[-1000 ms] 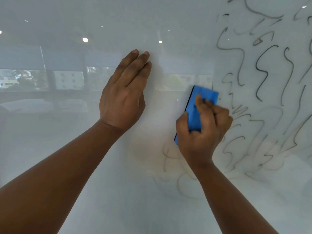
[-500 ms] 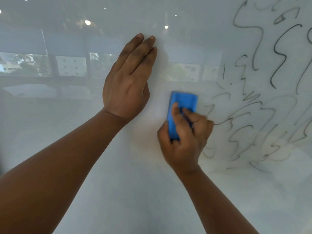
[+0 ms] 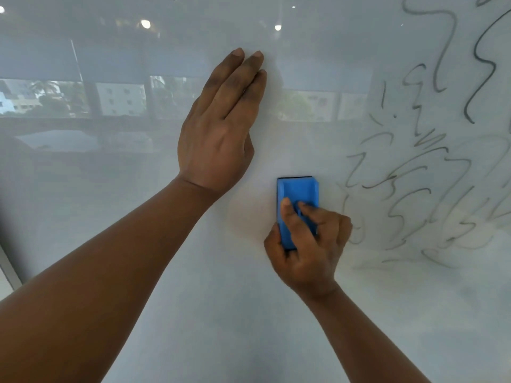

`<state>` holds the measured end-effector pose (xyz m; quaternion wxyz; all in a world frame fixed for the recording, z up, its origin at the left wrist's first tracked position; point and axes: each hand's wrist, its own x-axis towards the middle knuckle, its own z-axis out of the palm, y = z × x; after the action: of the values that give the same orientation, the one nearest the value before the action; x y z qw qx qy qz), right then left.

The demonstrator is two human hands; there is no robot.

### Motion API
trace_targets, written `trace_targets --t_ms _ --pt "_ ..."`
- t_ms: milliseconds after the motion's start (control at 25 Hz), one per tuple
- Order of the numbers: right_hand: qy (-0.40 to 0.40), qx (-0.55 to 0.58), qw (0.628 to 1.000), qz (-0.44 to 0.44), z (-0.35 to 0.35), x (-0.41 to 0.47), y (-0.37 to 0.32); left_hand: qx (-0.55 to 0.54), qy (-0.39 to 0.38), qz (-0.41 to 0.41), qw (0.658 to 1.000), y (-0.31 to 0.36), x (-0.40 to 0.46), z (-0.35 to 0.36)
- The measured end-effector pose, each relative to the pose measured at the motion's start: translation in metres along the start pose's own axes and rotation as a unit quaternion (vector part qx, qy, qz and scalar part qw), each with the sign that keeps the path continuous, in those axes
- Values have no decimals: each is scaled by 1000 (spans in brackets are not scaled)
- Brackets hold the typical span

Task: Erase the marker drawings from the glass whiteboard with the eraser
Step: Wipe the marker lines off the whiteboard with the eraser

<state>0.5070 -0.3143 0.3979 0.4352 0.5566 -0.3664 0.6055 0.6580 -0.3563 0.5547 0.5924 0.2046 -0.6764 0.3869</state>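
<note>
The glass whiteboard [image 3: 138,244] fills the head view. Black marker squiggles [image 3: 409,178] cover its right part, some smeared and faint. My right hand [image 3: 307,244] grips a blue eraser [image 3: 297,192] and holds it upright and flat against the glass, just left of the squiggles. My left hand [image 3: 218,134] lies flat on the board with straight fingers together, above and left of the eraser. The lower end of the eraser is hidden under my fingers.
The glass reflects ceiling lights [image 3: 145,23] and a row of windows [image 3: 119,99] across its upper left. A grey frame edge [image 3: 8,266] shows at the far left. Faint smudges [image 3: 401,275] remain below the squiggles.
My right hand has slid the eraser down and left, off the squiggles, and turned it upright. Faint loops that lay low near my wrist are gone. My left hand stays flat on the glass.
</note>
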Motion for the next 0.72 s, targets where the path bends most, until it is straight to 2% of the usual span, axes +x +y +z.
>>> trace_targets --t_ms 200,320,400,480,600,640,720 --pt "65 -16 989 131 10 20 5 -4 -3 0 1000 1 -7 -1" --pt "25 -4 997 74 21 -1 -28 -10 -4 0 1000 0 -9 0" --pt "-14 -14 999 41 8 -20 -24 -9 -7 2 1000 0 -12 -1" --pt "-10 -35 997 64 -4 -20 -8 -7 -15 18 1000 2 -17 -3" --pt "38 -34 986 157 10 -5 -11 -10 -28 30 999 2 -22 -2" --pt "39 -26 987 152 18 -6 -21 -11 -30 29 999 2 -24 -1" --pt "2 -13 996 86 22 -22 -40 -12 -37 30 999 3 -27 -2"
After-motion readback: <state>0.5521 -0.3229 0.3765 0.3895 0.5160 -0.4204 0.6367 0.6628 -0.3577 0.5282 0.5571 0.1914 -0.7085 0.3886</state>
